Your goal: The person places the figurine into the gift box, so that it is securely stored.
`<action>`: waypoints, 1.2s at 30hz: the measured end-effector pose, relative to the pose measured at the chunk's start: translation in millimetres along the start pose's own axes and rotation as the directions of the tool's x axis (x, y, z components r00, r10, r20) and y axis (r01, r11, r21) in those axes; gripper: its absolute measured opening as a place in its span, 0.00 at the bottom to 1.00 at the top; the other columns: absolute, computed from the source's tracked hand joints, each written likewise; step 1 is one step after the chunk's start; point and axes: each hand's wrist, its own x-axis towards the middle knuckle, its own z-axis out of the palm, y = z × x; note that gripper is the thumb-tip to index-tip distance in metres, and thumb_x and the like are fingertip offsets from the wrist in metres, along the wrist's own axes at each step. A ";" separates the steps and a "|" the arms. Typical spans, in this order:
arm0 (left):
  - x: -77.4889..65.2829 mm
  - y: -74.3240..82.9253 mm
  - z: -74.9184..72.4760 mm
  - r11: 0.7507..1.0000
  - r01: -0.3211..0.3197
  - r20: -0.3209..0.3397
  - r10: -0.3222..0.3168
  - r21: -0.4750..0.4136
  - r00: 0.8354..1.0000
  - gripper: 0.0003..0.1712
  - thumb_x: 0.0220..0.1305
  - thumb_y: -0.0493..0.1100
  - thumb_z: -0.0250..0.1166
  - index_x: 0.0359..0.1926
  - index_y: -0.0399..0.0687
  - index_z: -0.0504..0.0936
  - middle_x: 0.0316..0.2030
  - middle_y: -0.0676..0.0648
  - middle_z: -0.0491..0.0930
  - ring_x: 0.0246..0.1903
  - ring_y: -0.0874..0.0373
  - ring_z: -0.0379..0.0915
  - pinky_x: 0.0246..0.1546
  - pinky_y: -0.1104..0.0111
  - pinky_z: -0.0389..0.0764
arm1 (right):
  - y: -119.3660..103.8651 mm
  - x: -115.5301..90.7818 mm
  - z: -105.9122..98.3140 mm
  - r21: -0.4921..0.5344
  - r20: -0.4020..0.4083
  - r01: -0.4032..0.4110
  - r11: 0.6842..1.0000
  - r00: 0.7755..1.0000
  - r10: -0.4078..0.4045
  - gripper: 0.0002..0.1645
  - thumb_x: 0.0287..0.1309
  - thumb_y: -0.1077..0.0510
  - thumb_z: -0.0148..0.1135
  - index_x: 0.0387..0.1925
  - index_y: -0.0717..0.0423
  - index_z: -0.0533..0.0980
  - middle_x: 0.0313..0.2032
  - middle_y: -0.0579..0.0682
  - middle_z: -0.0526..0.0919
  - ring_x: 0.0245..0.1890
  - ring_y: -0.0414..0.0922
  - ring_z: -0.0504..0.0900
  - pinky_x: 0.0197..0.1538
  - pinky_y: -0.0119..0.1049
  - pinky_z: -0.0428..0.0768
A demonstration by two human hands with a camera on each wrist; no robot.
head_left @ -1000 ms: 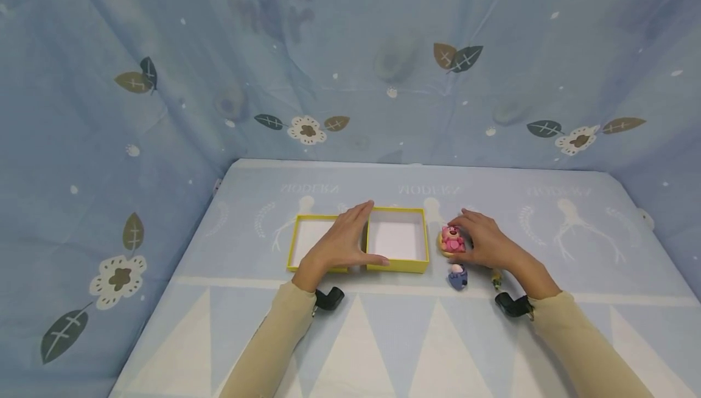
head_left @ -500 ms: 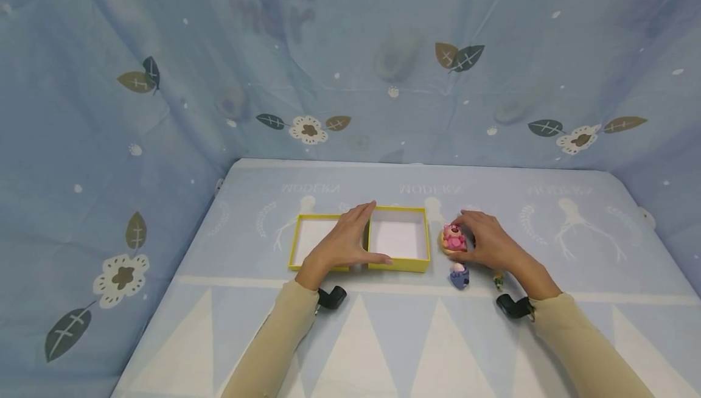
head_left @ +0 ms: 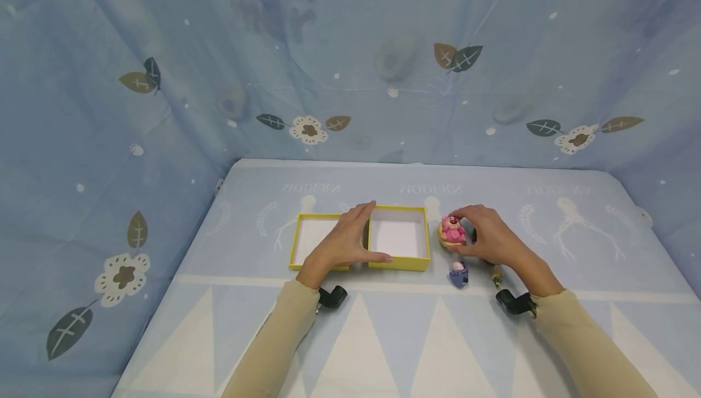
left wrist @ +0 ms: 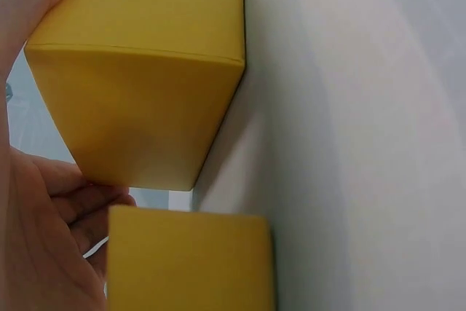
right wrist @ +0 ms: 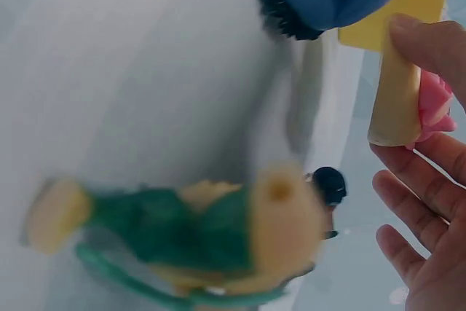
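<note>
My left hand [head_left: 341, 243] spans the left side of a yellow box [head_left: 402, 263] with a white inside, thumb at the front and fingers toward the back. The left wrist view shows thumb and fingers on the box's yellow walls [left wrist: 138, 107]. My right hand [head_left: 493, 237] pinches a pink bear figurine [head_left: 453, 230] on a round yellowish base [right wrist: 397, 100] between thumb and fingers. It is raised off the table in the right wrist view. Near that hand are a blue figurine [head_left: 459, 275] and a green-clothed figurine [head_left: 496, 276] lying on its side.
A shallower yellow box part [head_left: 312, 237], perhaps the lid, lies open side up left of the box, partly behind my left hand. Beyond the green-clothed figurine is a small dark-topped item [right wrist: 331, 183]. Patterned cloth covers the table [head_left: 383, 337] and the walls.
My right hand has risen slightly with the pink bear figurine, which now sits farther from the blue figurine. My left hand and the box have stayed in place.
</note>
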 end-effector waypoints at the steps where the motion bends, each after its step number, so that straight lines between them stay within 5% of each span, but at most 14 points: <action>1: 0.1 0.0 0.2 1.000 0.001 -0.001 -0.001 0.001 1.000 0.73 0.40 0.74 0.73 0.78 0.48 0.45 0.75 0.45 0.53 0.74 0.44 0.48 0.73 0.47 0.51 | -1.1 0.2 -1.0 0.000 -0.004 0.000 1.000 1.000 0.000 0.39 0.43 0.49 0.80 0.57 0.59 0.75 0.54 0.60 0.79 0.58 0.60 0.72 0.64 0.65 0.63; 18: 0.3 0.0 2.9 1.000 0.005 -0.013 -0.004 0.015 1.000 0.74 0.39 0.75 0.72 0.78 0.47 0.45 0.74 0.45 0.55 0.74 0.48 0.51 0.74 0.50 0.52 | -37.7 18.7 -14.5 0.050 -0.091 0.094 0.994 0.992 -0.089 0.39 0.41 0.50 0.80 0.56 0.57 0.76 0.50 0.55 0.82 0.57 0.56 0.73 0.63 0.61 0.63; 30: 0.6 3.2 1.4 0.999 0.036 -0.013 -0.037 -0.028 0.999 0.74 0.38 0.76 0.73 0.78 0.49 0.46 0.74 0.45 0.55 0.72 0.48 0.55 0.68 0.50 0.64 | -62.0 34.1 -4.0 0.086 -0.119 0.238 0.967 0.967 -0.227 0.37 0.39 0.50 0.80 0.53 0.56 0.78 0.46 0.52 0.83 0.52 0.54 0.77 0.60 0.61 0.67; 36: -0.4 3.0 1.7 0.999 0.032 -0.016 -0.033 -0.039 0.999 0.74 0.38 0.75 0.74 0.78 0.50 0.46 0.73 0.45 0.56 0.71 0.47 0.57 0.68 0.50 0.66 | -64.4 40.6 4.6 0.076 -0.109 0.230 0.970 0.969 -0.221 0.37 0.36 0.48 0.81 0.51 0.58 0.79 0.49 0.54 0.81 0.55 0.55 0.75 0.62 0.61 0.65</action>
